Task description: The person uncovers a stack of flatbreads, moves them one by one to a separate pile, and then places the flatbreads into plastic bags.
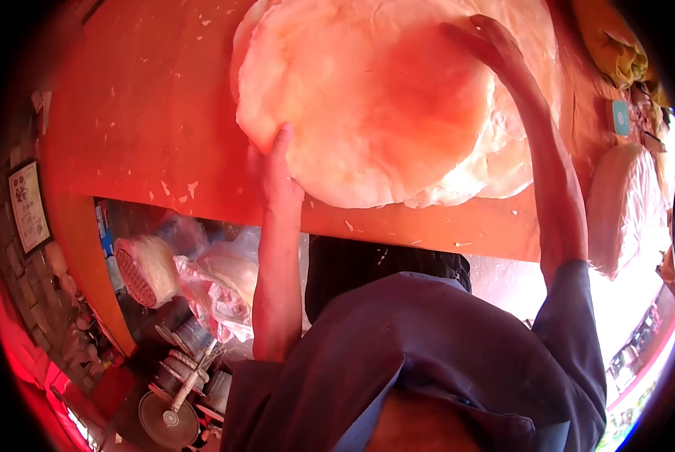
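A large round sheet of pale, soft-looking padding, perhaps cotton batting (368,98), lies on an orange-red table. Another pale layer (514,143) shows beneath it on the right. My left hand (279,173) is at the sheet's lower left edge, thumb raised against the rim and apart from the blurred, partly hidden fingers. Over the upper right of the sheet reaches my right hand (494,47), its visible fingers spread and touching or just above the surface.
Small pale scraps dot the tabletop (142,128). A plastic-wrapped bundle (620,207) stands at the right, near a small teal box (618,118). Below the table at left are a plastic-covered round bundle (145,270), plastic bags (221,282) and a disc-shaped reel (168,419).
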Motion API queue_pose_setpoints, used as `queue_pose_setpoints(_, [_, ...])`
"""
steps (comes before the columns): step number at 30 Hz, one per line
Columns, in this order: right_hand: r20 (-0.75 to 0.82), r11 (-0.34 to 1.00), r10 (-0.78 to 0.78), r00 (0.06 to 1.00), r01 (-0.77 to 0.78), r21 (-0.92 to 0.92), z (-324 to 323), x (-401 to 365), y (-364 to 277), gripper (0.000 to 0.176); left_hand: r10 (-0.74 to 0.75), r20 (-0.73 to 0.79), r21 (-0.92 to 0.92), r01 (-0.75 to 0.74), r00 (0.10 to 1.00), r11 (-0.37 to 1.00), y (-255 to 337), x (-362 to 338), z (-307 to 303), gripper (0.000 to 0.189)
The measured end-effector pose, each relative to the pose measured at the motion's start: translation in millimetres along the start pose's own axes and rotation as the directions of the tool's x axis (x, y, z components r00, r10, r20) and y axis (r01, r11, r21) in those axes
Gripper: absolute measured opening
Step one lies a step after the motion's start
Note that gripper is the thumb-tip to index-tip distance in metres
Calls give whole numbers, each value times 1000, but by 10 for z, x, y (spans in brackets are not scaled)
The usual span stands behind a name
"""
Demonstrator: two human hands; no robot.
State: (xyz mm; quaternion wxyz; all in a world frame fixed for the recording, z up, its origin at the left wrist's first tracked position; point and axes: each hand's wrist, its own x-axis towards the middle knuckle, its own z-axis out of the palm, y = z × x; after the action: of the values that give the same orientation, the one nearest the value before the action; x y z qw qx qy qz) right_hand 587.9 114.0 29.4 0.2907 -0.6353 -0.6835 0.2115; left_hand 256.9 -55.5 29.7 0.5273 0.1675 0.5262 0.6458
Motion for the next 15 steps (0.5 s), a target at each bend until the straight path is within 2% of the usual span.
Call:
queue_pose_setpoints(1, [131, 953, 36, 991, -73, 294, -166, -163, -322, 45, 3, -14, -1, -3, 1000, 1000, 34, 51, -75, 52])
queue_pose_setpoints(2, [265, 819, 33, 964, -178, 545, -235, -239, -517, 42, 17, -14, 56, -17, 1000, 998, 97, 138, -175, 51])
queue_pose_setpoints(3, [199, 973, 194, 960, -214, 83, 161, 69, 109, 37, 30, -11, 113, -29, 999, 993, 174, 216, -284, 50])
queue_pose_setpoints(4, [202, 974, 190, 961, -210, 82, 274, 48, 69, 37, 32, -15, 109, -30, 999, 994, 274, 302, -403, 50])
queue_pose_setpoints(6, [319, 906, 221, 922, -315, 284, 475, 24, -201, 59, 18, 12, 175, -20, 1000, 984, 550, 516, -692, 49])
queue_pose_setpoints(7, [344, 935, 127, 930, -227, 271, 539, -35, -430, 52, 23, 25, 188, -28, 999, 982, 690, 616, -845, 49])
queue_pose_setpoints(10, [327, 961, 120, 937, -192, 199, 868, -206, -1099, 37, 6, 44, 214, -15, 999, 977, 1126, 949, -1416, 51])
queue_pose_setpoints(12, [425, 884, 87, 901, -266, 383, 1201, -247, -1431, 44, -22, -4, 288, 23, 1000, 957, 1386, 1169, -1824, 52])
queue_pose_setpoints(13, [401, 893, 139, 905, -290, 345, 1337, -290, -1690, 52, -25, -5, 285, 25, 1000, 958, 1494, 1273, -2034, 52])
queue_pose_setpoints(14, [490, 875, 217, 845, -391, 287, 1268, -325, -2104, 59, -29, 8, 310, 25, 1000, 950, 1596, 1364, -2259, 52])
queue_pose_setpoints(15, [508, 832, 150, 848, -386, 398, 1546, -347, -2180, 60, -29, 22, 333, 20, 999, 943, 1711, 1476, -2477, 52])
